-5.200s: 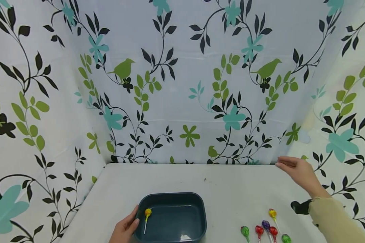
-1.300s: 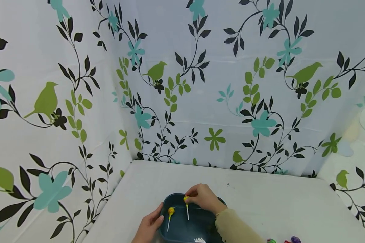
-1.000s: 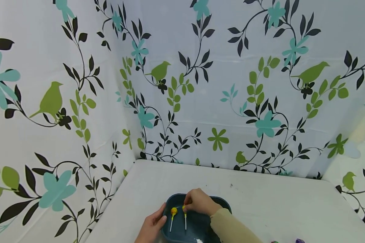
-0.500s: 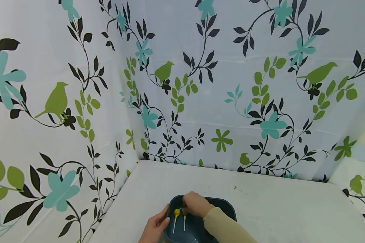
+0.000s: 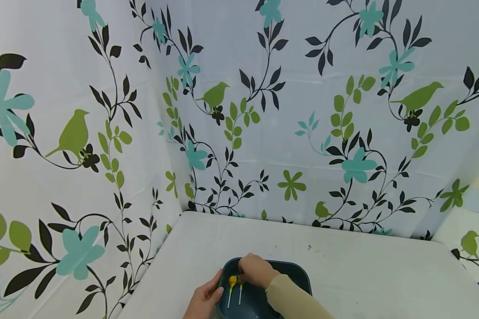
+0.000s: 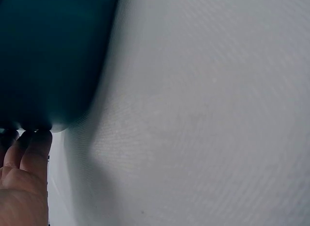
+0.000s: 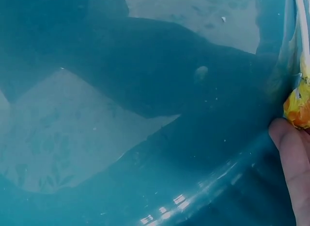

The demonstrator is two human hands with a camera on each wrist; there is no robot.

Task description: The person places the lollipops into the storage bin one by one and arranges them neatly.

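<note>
A dark teal tray (image 5: 301, 274) stands on the table, its lower part cut off by the head view's edge. My left hand (image 5: 202, 299) grips its left side, thumb at the rim; the left wrist view shows fingers (image 6: 36, 153) against the outer wall. Inside lies a yellow-orange lollipop (image 5: 230, 292), stick toward me. Close to its right, my right hand (image 5: 255, 269) pinches a second yellow lollipop (image 5: 241, 296) by the head, which the fingers mostly hide. In the right wrist view, a fingertip touches a yellow-orange wrapped head (image 7: 296, 109).
White table surface (image 5: 355, 266) extends behind and to the right of the tray. Patterned curtains (image 5: 239, 110) with leaves and birds close off the back and sides.
My right hand has come from the table's right side into the tray with the second yellow lollipop, lowering it beside the first. The several lollipops at front right have left the view as it turned.
</note>
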